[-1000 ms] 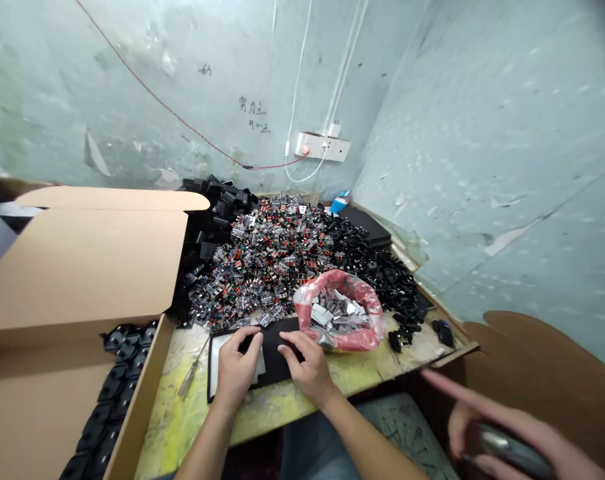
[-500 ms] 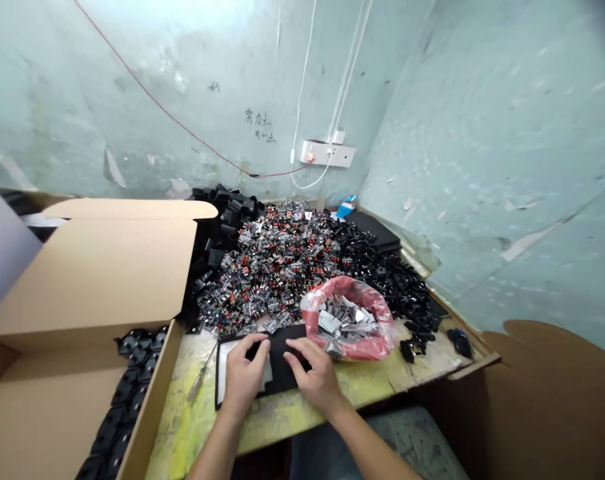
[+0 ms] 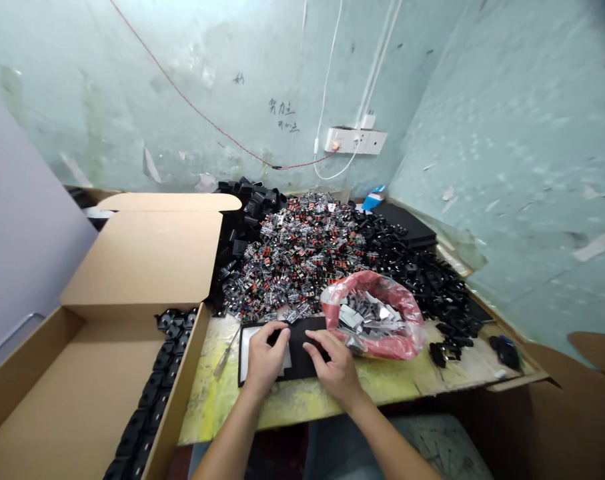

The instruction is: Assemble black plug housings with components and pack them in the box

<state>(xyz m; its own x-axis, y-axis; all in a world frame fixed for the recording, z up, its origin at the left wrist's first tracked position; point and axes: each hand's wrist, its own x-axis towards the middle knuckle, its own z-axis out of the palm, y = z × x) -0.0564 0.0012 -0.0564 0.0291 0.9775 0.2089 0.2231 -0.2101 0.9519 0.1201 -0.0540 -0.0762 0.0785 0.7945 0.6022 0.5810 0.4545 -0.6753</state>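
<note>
Both hands rest on the black pad [image 3: 302, 347] at the counter's [image 3: 407, 383] near edge: left hand [image 3: 265, 360] and right hand [image 3: 338, 367], fingers curled together on something too small to tell. Best kept low and steady over the pad.

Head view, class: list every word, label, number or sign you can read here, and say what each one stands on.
Handwritten characters in two short rows on the wall: dark marks, too small and blurred to read.
A small dark scribble on the wall: not legible.
Blue packet at the back of the table: any print too small to read.
Power strip, cardboard box, red bag: no text visible.
</note>
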